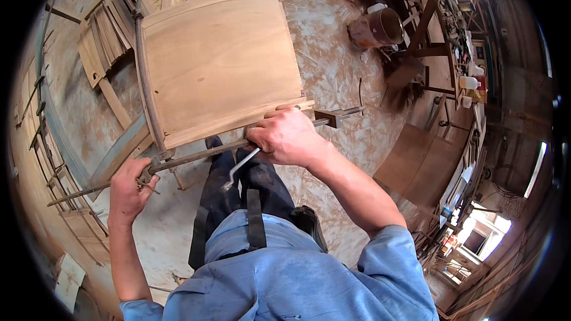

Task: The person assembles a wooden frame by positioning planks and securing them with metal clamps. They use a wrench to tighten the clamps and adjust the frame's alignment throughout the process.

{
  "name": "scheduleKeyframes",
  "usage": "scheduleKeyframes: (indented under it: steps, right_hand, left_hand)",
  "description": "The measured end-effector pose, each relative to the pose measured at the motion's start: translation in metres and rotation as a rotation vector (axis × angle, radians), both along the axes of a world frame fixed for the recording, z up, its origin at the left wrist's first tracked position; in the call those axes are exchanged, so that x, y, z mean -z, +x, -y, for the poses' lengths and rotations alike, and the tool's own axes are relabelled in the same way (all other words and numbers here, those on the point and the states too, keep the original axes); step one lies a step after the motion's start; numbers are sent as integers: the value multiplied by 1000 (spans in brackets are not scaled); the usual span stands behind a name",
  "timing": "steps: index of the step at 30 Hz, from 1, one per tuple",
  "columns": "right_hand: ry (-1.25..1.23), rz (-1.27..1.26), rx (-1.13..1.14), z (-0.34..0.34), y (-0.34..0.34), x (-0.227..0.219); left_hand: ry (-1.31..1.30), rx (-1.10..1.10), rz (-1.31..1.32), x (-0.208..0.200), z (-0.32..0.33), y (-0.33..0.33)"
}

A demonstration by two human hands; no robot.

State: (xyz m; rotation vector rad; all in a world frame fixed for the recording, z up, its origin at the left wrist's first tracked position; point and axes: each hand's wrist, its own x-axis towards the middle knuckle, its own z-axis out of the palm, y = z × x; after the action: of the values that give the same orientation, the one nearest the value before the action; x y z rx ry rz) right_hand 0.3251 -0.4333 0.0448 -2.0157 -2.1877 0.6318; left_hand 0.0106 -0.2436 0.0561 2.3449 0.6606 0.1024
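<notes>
A flat wooden panel [220, 65] with edge rails lies in front of me. A long bar clamp [205, 154] runs along its near edge and extends past both ends. My left hand [129, 187] is wrapped around the clamp's metal jaw [147, 173], near the panel's lower left corner. My right hand [288, 137] is closed around a silver offset wrench [239, 170] and rests over the bar by the near rail; whether it also grips the bar I cannot tell. Right of it, a wooden block [334, 118] sits at the bar's end.
Another bar clamp [143, 71] lines the panel's left side. Stacked wooden boards [110, 27] lie beyond it. A bucket [377, 28] stands at the far right, near a cluttered workbench [443, 30]. Brown panels [419, 166] lean on the right.
</notes>
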Motion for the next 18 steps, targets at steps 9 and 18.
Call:
scheduleKeyframes:
  steps: [9, 18]
  right_hand:
    - [109, -82, 69, 12, 34, 22]
    - [122, -105, 27, 9, 45, 43]
  left_hand:
    - [137, 116, -23, -4, 4, 36]
    - [120, 90, -91, 7, 5, 44]
